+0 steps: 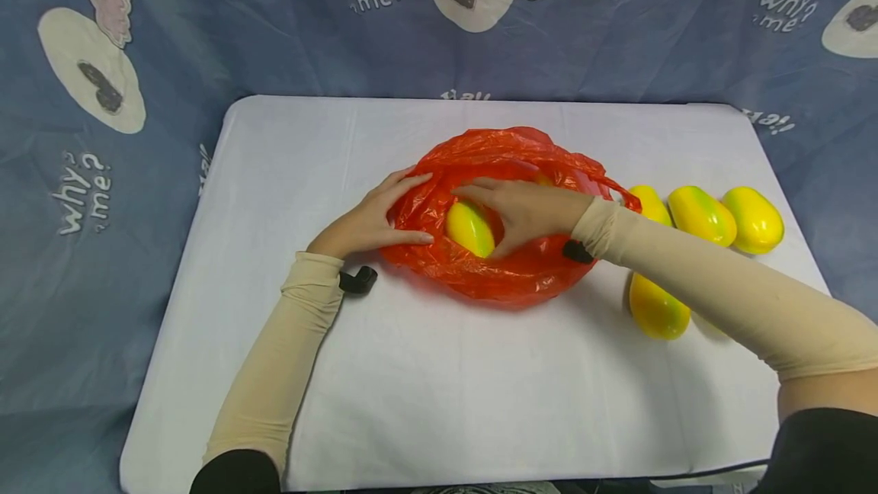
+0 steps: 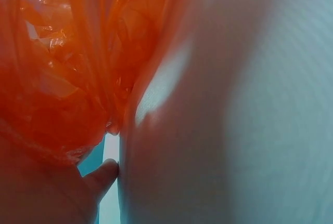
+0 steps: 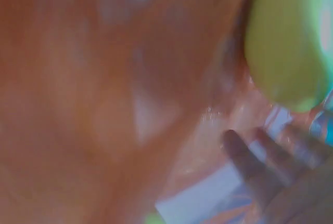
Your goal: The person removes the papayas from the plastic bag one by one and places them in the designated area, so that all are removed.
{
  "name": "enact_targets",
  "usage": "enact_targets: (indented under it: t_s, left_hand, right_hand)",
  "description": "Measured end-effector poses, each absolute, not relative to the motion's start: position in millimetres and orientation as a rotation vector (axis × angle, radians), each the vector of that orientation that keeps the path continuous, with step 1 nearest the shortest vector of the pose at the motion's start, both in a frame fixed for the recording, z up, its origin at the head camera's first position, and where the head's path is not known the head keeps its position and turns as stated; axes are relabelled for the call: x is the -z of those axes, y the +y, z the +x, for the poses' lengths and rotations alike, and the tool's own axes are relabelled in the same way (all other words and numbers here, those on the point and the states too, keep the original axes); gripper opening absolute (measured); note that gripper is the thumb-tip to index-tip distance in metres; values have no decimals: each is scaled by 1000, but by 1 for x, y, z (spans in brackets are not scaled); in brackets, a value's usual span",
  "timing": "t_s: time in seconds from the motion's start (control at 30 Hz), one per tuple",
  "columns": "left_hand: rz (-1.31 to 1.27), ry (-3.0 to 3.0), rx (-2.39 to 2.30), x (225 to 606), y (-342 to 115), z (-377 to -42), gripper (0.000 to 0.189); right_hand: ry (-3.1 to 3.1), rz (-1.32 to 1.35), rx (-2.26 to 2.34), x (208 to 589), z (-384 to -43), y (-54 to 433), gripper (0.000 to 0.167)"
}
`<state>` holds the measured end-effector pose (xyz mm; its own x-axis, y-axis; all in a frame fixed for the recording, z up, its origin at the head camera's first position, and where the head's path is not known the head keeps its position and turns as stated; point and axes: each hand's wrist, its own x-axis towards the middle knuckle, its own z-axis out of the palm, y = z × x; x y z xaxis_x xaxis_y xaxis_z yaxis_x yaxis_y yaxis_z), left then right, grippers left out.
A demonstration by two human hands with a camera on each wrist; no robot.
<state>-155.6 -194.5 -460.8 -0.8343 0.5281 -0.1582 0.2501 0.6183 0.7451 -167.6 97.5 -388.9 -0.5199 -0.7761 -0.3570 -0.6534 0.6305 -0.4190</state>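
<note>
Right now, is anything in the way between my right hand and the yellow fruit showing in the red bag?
Nothing visible is. In the head view, your right hand is at the open mouth of the red bag, right by the yellow fruit, with no plastic seen between them.

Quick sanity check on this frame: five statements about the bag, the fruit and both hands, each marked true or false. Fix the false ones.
1. The red plastic bag lies on the white tabletop. True.
2. The right hand rests on the tabletop, well away from the bag. False: it reaches into the bag's opening.
3. A yellow-green fruit shows in the bag's opening. True.
4. The loose fruits all lie to the left of the bag. False: they lie to its right.
5. The left hand touches the bag's left side. True.
</note>
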Motion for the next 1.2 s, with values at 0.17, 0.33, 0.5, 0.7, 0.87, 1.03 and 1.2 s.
enact_targets:
  t_s: [0.17, 0.33, 0.5, 0.7, 0.87, 1.03, 1.2]
  left_hand:
    - [619, 2480, -1053, 461, -195, -155, 100]
    - [613, 2485, -1053, 460, -195, -155, 100]
    - [615, 2487, -1060, 459, -195, -155, 99]
    - [626, 2482, -1074, 460, -195, -154, 98]
    - [634, 2485, -1075, 458, -195, -155, 98]
    - [633, 2487, -1074, 457, -195, -156, 99]
    - [629, 2484, -1070, 458, -194, -153, 99]
  right_hand:
    - [2285, -1233, 334, 388, -170, 98, 83]
    - [2418, -1164, 283, 387, -175, 99, 71]
    - [2617, -1071, 74, 383, -176, 101, 61]
    - [2723, -1034, 28, 381, -178, 103, 53]
    - [2720, -1030, 134, 379, -182, 105, 51]
    - [2505, -1015, 287, 381, -188, 104, 89]
    - [2336, -1034, 333, 386, -193, 100, 100]
